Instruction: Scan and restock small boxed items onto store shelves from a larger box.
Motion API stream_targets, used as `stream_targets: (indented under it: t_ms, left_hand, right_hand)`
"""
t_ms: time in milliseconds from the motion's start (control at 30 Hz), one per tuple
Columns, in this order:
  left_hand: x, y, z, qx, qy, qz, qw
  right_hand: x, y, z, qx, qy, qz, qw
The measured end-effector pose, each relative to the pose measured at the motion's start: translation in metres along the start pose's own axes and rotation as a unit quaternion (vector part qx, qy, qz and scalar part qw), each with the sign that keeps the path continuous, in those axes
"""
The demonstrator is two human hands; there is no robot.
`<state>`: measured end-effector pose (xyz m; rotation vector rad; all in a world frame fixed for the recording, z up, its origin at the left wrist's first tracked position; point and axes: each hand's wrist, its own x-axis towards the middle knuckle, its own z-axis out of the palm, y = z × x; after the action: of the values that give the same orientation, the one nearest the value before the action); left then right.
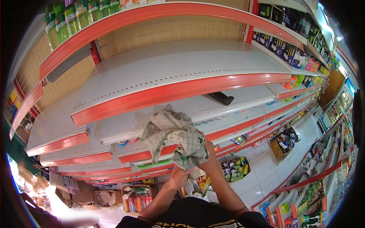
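A crumpled checked cloth (178, 133), pale with green-grey lines, is bunched up in front of the shelving at the middle of the view. My right hand (205, 157) grips its right side. Below, my left hand (181, 174) is closed on the cloth's lower end. Folds of fabric hide most of my fingers. Behind the cloth runs a grey metal shelf (171, 64) with a red front strip. On the tier beneath it lies a black object (220, 98) with a rounded end, its kind unclear.
Green bottles (72, 19) line the top shelf at the left. Boxed goods (277, 45) fill the shelves at the right. On the tiled floor (262, 171) stand cartons of packets, among them a carton (137, 197) near my left arm. Another shelf row (304, 201) rises at the right.
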<state>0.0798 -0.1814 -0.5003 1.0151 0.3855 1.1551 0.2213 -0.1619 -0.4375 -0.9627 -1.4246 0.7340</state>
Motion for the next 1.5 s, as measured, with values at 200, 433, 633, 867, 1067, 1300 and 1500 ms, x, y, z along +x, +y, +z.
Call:
stream_targets:
  t_ms: [200,433,633,867,1067,1300,1500]
  left_hand:
    - [0.028,0.009,0.005,-0.010,0.206,0.092,0.974]
    - [0.020,0.027,-0.003,-0.166,0.111,0.033,0.979]
    - [0.041,0.048,-0.011,-0.139,0.139,0.083,0.977]
    - [0.043,0.053,-0.010,-0.202,0.109,0.019,0.973]
    - [0.037,0.069,-0.011,-0.287,0.052,-0.008,0.956]
    - [0.059,0.056,-0.022,-0.415,0.012,-0.019,0.909]
    - [0.074,0.054,-0.012,-0.376,0.042,-0.020,0.926]
  right_hand:
    - [-0.020,0.053,0.011,-0.331,0.084,-0.003,0.940]
    - [0.010,0.000,0.024,-0.113,-0.069,-0.096,0.987]
    - [0.064,0.006,0.034,-0.066,-0.013,-0.058,0.996]
    - [0.188,0.055,0.019,-0.062,0.154,-0.087,0.982]
    - [0.187,0.036,-0.047,-0.423,-0.036,-0.135,0.895]
    - [0.183,0.076,-0.096,-0.693,0.064,0.018,0.718]
    - [0.178,0.041,-0.131,-0.613,-0.037,0.152,0.774]
